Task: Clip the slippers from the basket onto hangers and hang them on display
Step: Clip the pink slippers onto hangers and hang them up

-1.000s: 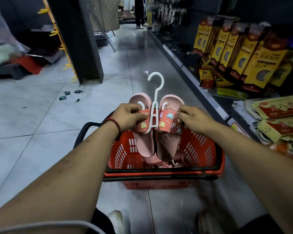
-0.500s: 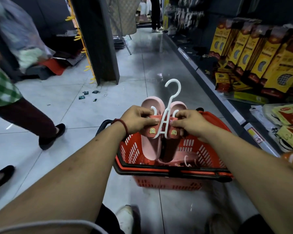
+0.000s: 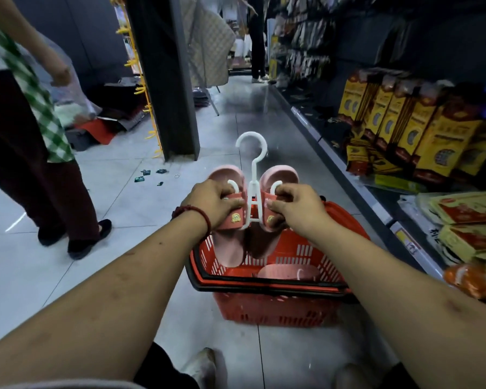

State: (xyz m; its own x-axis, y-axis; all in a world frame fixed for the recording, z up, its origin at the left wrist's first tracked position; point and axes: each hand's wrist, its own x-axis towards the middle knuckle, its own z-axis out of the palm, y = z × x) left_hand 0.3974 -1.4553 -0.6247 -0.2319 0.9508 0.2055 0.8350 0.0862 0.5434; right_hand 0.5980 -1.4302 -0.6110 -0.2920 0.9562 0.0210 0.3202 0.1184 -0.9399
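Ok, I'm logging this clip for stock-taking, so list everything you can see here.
pink slippers: two, pink, on the hanger above the basket
hanger: one, white, between the slippers, hook up
basket: one, red, on the floor
loose slipper: at least one, pink, in the basket
boxes: several, yellow, right shelf
flat packets: several, yellow and red, lower right shelf
pillar: one, black, left of the aisle
passer-by: one, green-checked top, far left
left hand: one, red bracelet, gripping the left slipper's strap
right hand: one, pinching the right slipper's strap
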